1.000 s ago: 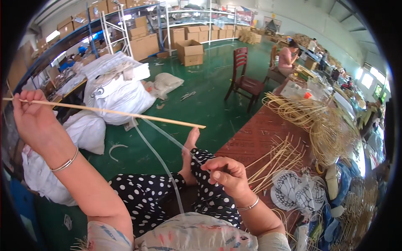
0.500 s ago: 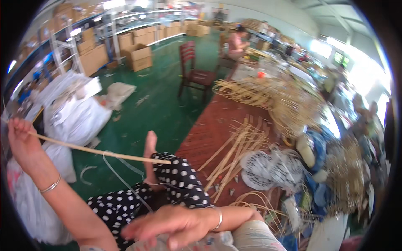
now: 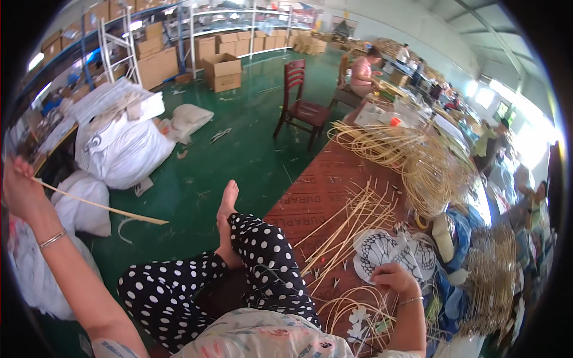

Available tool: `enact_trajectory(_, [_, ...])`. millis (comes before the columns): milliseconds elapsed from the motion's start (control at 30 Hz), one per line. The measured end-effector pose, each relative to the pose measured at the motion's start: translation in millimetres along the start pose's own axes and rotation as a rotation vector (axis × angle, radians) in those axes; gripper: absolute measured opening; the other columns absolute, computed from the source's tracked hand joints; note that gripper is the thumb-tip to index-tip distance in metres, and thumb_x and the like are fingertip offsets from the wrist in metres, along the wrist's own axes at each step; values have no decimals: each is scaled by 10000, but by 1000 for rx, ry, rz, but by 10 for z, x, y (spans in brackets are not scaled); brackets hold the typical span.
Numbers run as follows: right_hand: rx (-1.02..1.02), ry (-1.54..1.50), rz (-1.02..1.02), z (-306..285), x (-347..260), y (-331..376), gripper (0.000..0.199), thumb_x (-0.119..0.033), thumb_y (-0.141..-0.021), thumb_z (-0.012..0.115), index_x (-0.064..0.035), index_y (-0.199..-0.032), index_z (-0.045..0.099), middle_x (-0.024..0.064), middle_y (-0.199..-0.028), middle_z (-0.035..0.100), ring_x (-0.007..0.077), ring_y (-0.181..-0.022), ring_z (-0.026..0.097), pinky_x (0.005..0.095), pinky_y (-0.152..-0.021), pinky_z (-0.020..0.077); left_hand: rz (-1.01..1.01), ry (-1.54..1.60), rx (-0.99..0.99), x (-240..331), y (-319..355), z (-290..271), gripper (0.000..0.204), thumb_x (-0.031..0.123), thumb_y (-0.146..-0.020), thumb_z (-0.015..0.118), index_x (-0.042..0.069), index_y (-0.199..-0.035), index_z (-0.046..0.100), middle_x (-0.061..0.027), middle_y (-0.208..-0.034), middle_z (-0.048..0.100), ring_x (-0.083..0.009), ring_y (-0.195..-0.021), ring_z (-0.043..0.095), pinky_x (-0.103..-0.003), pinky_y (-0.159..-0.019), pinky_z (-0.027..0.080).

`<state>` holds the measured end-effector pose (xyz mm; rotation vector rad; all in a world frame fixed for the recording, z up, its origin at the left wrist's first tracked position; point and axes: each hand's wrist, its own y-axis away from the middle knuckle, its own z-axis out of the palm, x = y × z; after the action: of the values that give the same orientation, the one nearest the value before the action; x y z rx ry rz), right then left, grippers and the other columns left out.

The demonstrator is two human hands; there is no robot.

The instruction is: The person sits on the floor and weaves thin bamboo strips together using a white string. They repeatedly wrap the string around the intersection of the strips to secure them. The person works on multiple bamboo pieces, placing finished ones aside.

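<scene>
My left hand (image 3: 22,188), raised at the far left, is closed around one end of a pale bamboo strip (image 3: 107,207). The strip's free end slants down to the right over the green floor. On the right, my right hand (image 3: 396,279) is over the red-brown tabletop (image 3: 313,191), by the lower edge of white sheets with black butterfly-wing patterns (image 3: 378,249). Its fingers are curled in, and what they hold, if anything, is hidden. A loose pile of thin bamboo strips (image 3: 352,218) lies beside the sheets, with several small clips near its lower end.
Bent bamboo hoops (image 3: 358,301) lie near my right forearm. Bundled bamboo loops (image 3: 427,170) cover the table farther off. White sacks (image 3: 128,149) are piled at left. A wooden chair (image 3: 304,107) and a seated person (image 3: 363,74) are ahead; cardboard boxes (image 3: 222,74) stand by shelves.
My right hand has moved from above my lap to the table at right. My left hand has shifted slightly left and up, and the strip's free end has swung left, away from my knees.
</scene>
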<state>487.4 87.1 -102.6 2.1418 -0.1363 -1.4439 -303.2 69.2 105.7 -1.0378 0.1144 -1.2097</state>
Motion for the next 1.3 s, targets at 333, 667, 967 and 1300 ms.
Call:
enact_trajectory(333, [-41, -302, -569, 782, -1068, -111, 187, -72, -747, 604, -9, -922, 625, 66, -864, 615, 132, -768, 576, 233, -617, 471, -972, 11, -1400, 1242, 3010, 1496, 79, -14, -725, 566, -16, -801, 544, -79, -686, 589, -129, -509, 561, -226, -427, 441])
enact_trajectory(667, [-930, -455, -1582, 1305, -1680, 546, 357, -234, -794, 645, 75, -966, 591, 120, -688, 589, 235, -518, 557, 298, -425, 403, -545, 636, -1823, 2013, 3574, 1908, 83, 77, -755, 561, 31, -811, 602, -106, -626, 549, -264, -515, 551, -331, -448, 433])
enact_trajectory(967, [-974, -173, -1672, 1332, -1752, 387, 250, -228, -846, 534, 2, -769, 598, 116, -674, 537, 278, -571, 519, 346, -502, 397, -449, 478, -1764, 1972, 3463, 1795, 129, 138, -762, 604, 58, -862, 621, -123, -621, 554, -261, -506, 559, -348, -434, 429])
enact_trajectory(1300, [-698, -425, -1118, 1825, -1596, -326, 99, -60, -782, 623, 14, -770, 558, 39, -689, 555, 114, -610, 519, 238, -530, 389, -282, 36, -1415, 1609, 3362, 1569, 167, -4, -737, 611, -10, -901, 579, -115, -703, 609, -213, -557, 601, -275, -480, 474])
